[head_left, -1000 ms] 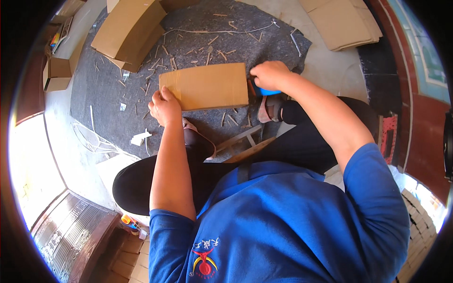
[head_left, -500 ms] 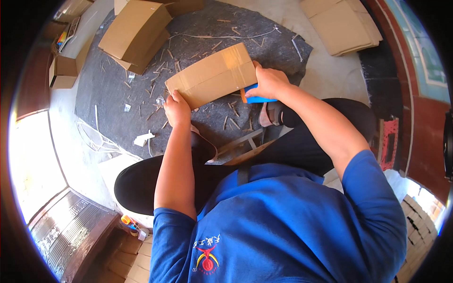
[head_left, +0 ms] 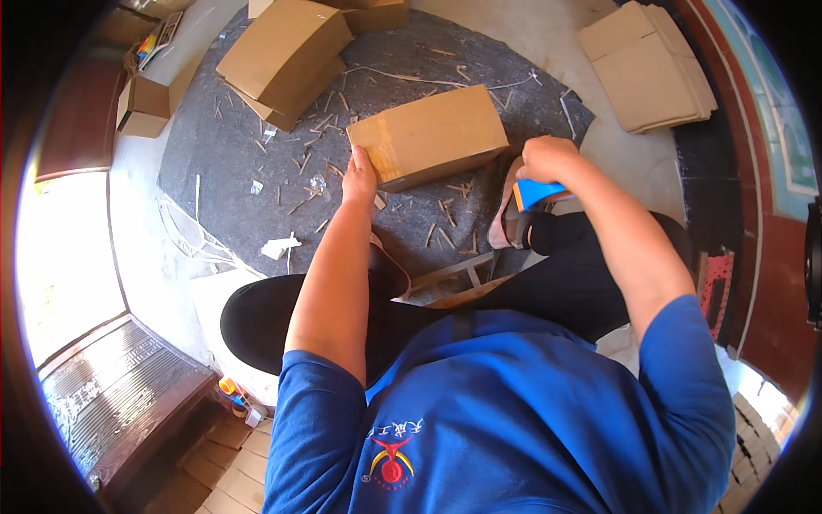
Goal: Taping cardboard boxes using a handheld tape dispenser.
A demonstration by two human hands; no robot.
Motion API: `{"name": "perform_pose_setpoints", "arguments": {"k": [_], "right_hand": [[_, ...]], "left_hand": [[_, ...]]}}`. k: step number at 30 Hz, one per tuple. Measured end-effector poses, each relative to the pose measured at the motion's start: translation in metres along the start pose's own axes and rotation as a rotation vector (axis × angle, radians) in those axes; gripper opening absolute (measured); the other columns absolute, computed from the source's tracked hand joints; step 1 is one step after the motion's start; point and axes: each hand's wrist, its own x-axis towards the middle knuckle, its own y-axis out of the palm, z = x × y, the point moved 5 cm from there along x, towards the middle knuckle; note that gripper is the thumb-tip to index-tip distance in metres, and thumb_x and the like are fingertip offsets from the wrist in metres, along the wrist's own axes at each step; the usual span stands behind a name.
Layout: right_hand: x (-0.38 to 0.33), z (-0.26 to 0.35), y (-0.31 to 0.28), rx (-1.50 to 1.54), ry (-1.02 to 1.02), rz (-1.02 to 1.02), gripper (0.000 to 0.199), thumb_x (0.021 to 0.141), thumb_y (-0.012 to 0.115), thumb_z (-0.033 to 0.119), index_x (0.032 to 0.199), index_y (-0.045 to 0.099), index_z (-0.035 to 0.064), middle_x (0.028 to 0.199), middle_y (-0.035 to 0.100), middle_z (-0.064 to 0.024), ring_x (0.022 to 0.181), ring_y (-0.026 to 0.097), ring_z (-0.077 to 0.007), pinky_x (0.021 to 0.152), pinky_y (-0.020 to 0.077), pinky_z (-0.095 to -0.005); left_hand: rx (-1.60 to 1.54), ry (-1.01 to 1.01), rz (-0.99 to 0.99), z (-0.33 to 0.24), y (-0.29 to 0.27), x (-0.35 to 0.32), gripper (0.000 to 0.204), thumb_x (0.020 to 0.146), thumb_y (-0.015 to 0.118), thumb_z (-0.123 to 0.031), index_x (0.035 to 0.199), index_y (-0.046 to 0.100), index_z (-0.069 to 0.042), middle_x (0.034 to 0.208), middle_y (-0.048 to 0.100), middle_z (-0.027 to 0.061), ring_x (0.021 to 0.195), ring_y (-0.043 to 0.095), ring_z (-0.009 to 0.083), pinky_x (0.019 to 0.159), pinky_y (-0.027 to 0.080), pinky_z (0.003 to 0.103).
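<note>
Dark grey mat point(head_left: 257, 163): covers most of the floor ahead of the seated person, littered with thin cardboard slivers; pale bare floor borders it left and far right. Stack of flat cartons point(head_left: 655, 64) lies off the mat's far-right edge, well apart. Folded cartons point(head_left: 287, 51) sit at the mat's far edge, left of centre. Cardboard box point(head_left: 432, 135): assembled, lying mid-mat, tilted, open mat on all sides of it. Small open box point(head_left: 141, 104) just off the mat's left edge. Left hand point(head_left: 360, 176) grips the box's near-left corner, fingers closed on its edge. Right hand point(head_left: 544, 158) is closed around a blue tool point(head_left: 538, 194), just off the box's right end, not touching it.
</note>
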Motion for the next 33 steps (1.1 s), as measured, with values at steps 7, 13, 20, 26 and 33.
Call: {"name": "perform_pose_setpoints", "arguments": {"k": [7, 13, 20, 26, 33], "right_hand": [[-0.076, 0.008, -0.062, 0.697, -0.415, -0.236, 0.033, 0.085, 0.078, 0.031, 0.104, 0.075, 0.0041, 0.086, 0.074, -0.0079, 0.08, 0.068, -0.0156, 0.073, 0.0531, -0.0315], [-0.076, 0.032, -0.064, 0.929, -0.574, -0.326, 0.03, 0.089, 0.076, 0.028, 0.105, 0.075, 0.0029, 0.091, 0.073, -0.0041, 0.085, 0.066, -0.0107, 0.076, 0.0526, -0.0274], [-0.073, 0.035, -0.049, 0.958, -0.577, -0.332, 0.026, 0.09, 0.075, 0.025, 0.105, 0.075, 0.0034, 0.093, 0.073, -0.0044, 0.088, 0.065, -0.0108, 0.079, 0.0525, -0.0276], [-0.056, 0.056, -0.044, 1.01, -0.562, -0.323, 0.024, 0.088, 0.076, 0.024, 0.101, 0.075, 0.0034, 0.091, 0.072, -0.0049, 0.087, 0.065, -0.0103, 0.08, 0.0525, -0.0273], [-0.034, 0.033, -0.098, 0.609, -0.445, -0.49, 0.034, 0.081, 0.078, 0.037, 0.097, 0.076, 0.0076, 0.089, 0.074, -0.0088, 0.083, 0.069, -0.0181, 0.077, 0.054, -0.0331]], "left_hand": [[-0.627, -0.15, 0.546, -0.037, -0.008, -0.064, 0.065, 0.104, 0.033, -0.056, 0.128, 0.059, -0.002, 0.111, 0.064, 0.0098, 0.102, 0.058, 0.0217, 0.089, 0.046, 0.041], [-1.155, -0.301, 1.004, -0.086, -0.037, -0.121, 0.064, 0.104, 0.035, -0.059, 0.122, 0.061, -0.003, 0.112, 0.066, 0.0066, 0.1, 0.057, 0.0173, 0.087, 0.043, 0.035], [-1.296, -0.431, 1.081, -0.078, -0.028, -0.119, 0.049, 0.105, 0.039, -0.049, 0.112, 0.063, -0.007, 0.102, 0.066, 0.0033, 0.09, 0.058, 0.0157, 0.08, 0.043, 0.032], [-1.24, -0.445, 0.726, -0.058, -0.006, -0.111, 0.015, 0.101, 0.055, -0.018, 0.096, 0.064, -0.009, 0.079, 0.063, -0.0003, 0.067, 0.056, 0.0108, 0.06, 0.045, 0.028], [-1.078, -0.443, 0.161, 0.01, -0.043, -0.011, 0.01, 0.092, 0.07, -0.014, 0.095, 0.063, -0.007, 0.074, 0.056, -0.0016, 0.06, 0.049, 0.0089, 0.055, 0.041, 0.025]]}}
